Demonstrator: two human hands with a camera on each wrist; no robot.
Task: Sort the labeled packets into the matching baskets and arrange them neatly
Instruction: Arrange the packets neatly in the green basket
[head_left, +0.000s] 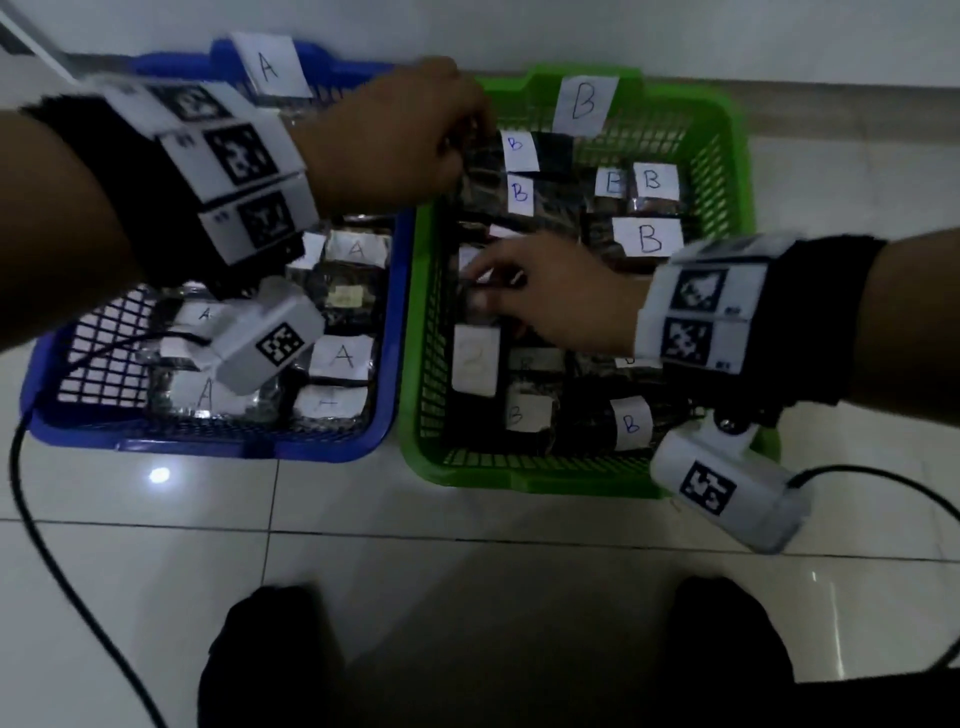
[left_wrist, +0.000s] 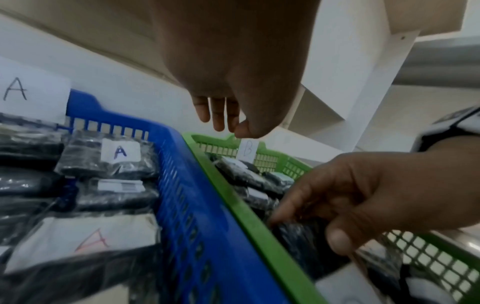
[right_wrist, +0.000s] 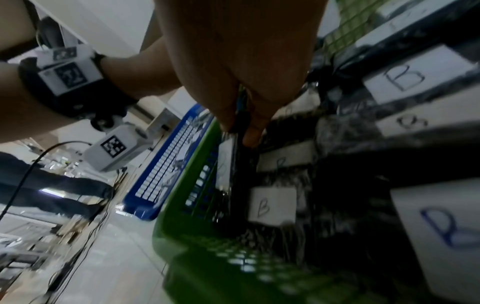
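A blue basket (head_left: 396, 332) with an "A" card stands on the left and holds several dark packets labelled A (head_left: 343, 356). Beside it on the right, a green basket (head_left: 740, 156) with a "B" card holds several dark packets labelled B (head_left: 647, 236). My left hand (head_left: 460, 143) reaches across to the green basket's far left corner. Its fingers (left_wrist: 219, 115) point down, straight, and hold nothing. My right hand (head_left: 483, 291) is inside the green basket by its left wall. It pinches the edge of a dark packet (left_wrist: 298, 232) standing upright there, whose label is hidden.
Both baskets sit side by side on a white tiled floor (head_left: 467, 519) against a wall. Black cables (head_left: 31, 519) trail over the floor at the left and at the right (head_left: 883, 475). My dark feet (head_left: 270, 649) are at the near edge.
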